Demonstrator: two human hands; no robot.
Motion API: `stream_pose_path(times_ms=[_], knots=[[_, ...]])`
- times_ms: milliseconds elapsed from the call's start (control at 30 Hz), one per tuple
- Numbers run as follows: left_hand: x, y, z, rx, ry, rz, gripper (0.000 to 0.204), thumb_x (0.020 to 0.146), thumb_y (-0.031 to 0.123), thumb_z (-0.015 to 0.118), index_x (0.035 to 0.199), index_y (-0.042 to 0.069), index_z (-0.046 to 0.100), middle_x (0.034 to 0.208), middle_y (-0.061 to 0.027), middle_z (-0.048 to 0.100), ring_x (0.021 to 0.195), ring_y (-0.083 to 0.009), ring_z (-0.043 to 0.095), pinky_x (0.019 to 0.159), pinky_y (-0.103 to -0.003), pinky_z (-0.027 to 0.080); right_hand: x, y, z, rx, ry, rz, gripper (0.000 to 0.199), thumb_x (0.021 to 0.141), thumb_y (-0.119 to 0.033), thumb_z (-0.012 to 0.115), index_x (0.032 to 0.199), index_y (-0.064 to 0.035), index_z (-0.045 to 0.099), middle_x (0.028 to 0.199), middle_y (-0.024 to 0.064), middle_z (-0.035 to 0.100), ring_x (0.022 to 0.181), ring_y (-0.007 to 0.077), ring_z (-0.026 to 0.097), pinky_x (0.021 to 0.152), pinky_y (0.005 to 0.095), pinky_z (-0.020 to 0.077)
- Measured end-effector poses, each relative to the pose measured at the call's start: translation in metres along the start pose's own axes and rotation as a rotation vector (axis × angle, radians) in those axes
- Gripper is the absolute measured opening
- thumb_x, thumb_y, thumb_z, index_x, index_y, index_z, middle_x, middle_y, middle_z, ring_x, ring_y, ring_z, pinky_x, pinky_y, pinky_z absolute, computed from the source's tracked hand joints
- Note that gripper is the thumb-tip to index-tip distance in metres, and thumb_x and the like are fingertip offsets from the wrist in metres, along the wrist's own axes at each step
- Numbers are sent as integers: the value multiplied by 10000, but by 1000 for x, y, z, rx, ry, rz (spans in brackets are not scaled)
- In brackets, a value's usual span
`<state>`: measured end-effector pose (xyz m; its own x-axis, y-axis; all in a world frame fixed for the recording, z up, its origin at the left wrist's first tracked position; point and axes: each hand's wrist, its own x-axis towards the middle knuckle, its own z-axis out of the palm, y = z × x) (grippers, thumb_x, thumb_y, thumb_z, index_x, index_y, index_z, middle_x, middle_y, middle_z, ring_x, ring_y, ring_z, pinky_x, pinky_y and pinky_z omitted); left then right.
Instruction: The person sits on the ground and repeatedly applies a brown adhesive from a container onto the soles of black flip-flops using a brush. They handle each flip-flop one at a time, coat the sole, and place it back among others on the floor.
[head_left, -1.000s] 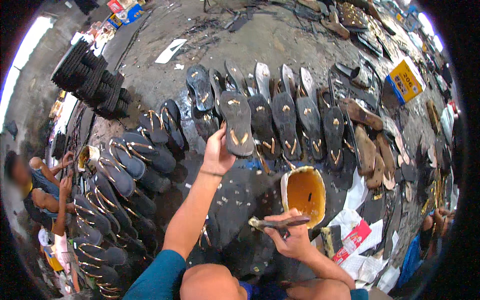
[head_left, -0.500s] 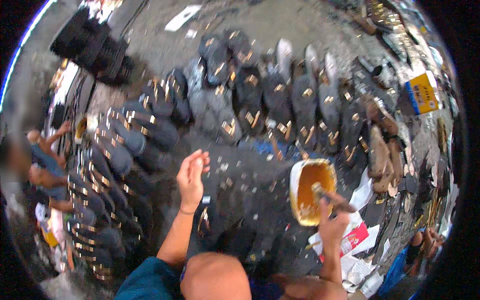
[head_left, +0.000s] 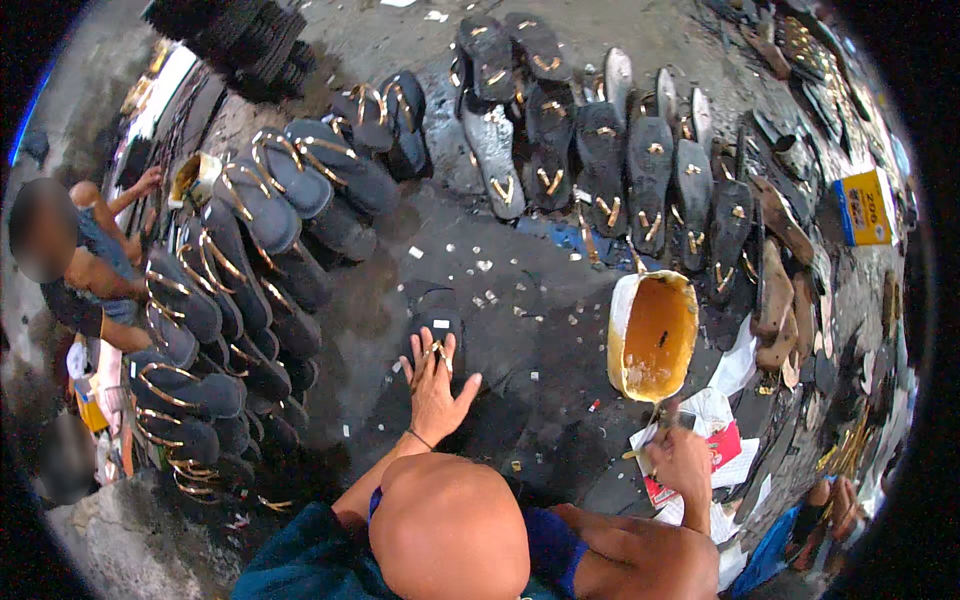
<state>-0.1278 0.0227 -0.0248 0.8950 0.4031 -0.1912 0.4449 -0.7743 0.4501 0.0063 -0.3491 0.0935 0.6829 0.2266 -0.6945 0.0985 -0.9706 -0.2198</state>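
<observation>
At the far left, another person (head_left: 75, 265) is sitting on the ground beside a small round tin (head_left: 193, 178) with a yellow inside. Next to them, rows of dark sandals (head_left: 235, 290) are lying stacked over one another, flat and rubbery, each with shiny gold straps that curve like little hoops. Behind them a pile of black soles (head_left: 240, 45) is standing in ridged stacks.

In the middle, the person's left hand (head_left: 432, 385) is resting flat with its fingers spread apart on one dark sandal (head_left: 432, 318). That sandal is lying by itself on the rough grey ground (head_left: 520, 330), which is wet-looking and dotted with small pale scraps. The hand is pressing on it, not wrapped around it.

Farther back, another row of black sandals (head_left: 600, 150) is lying side by side, toes pointing up the picture, with gold straps too.

To the right, a cut-open plastic jug (head_left: 652, 335) is lying on its side, white outside and thick sticky yellow inside. Just below it, the right hand (head_left: 680, 462) is closed tight around a thin stick (head_left: 648, 448), which is blurry. Under that hand, white papers and a red flat packet (head_left: 705, 450) are lying on the ground. Far right, a yellow box (head_left: 866, 207) with a blue edge is sitting among brown sandals (head_left: 775, 300).
</observation>
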Motion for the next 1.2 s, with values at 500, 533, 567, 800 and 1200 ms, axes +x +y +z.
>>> stream_pose_path(times_ms=[500, 533, 567, 800, 1200], knots=[[116, 151, -77, -1876, -710, -303, 514, 1058, 364, 337, 1327, -11, 563, 1225, -169, 654, 1081, -279, 654, 972, -429, 525, 32, -142, -50, 653, 563, -1105, 385, 834, -8, 678, 1197, -134, 659, 1129, 107, 708, 1084, 278, 659, 869, 408, 503], [107, 154, -74, -1881, -741, -317, 535, 1053, 375, 332, 1358, -14, 536, 1273, -188, 629, 1119, -302, 640, 990, -437, 516, 44, -140, -56, 721, 775, -1046, 340, 843, -21, 682, 1167, -123, 662, 1104, 112, 712, 1060, 289, 668, 850, 414, 511], [95, 151, -63, -1859, -783, -344, 559, 1049, 385, 326, 1389, -18, 510, 1320, -207, 604, 1157, -325, 627, 1009, -445, 508, 66, -139, -65, 782, 972, -954, 295, 853, -33, 687, 1136, -112, 665, 1079, 117, 716, 1037, 300, 677, 831, 420, 519], [112, 115, -45, -1741, -646, -276, 684, 1004, 463, 336, 1487, -19, 392, 1479, -272, 462, 1317, -414, 515, 1128, -507, 411, 57, -130, -62, 993, 994, -815, 219, 867, -38, 712, 1085, -51, 694, 955, 150, 721, 790, 273, 729, 694, 359, 571], [97, 135, -58, -1711, -656, -271, 798, 939, 532, 382, 1508, -25, 355, 1488, -319, 423, 1351, -455, 470, 1129, -518, 412, 76, -122, -89, 1130, 865, -732, 189, 950, -85, 685, 1125, -17, 664, 901, 54, 703, 831, 96, 652, 717, 272, 525]])
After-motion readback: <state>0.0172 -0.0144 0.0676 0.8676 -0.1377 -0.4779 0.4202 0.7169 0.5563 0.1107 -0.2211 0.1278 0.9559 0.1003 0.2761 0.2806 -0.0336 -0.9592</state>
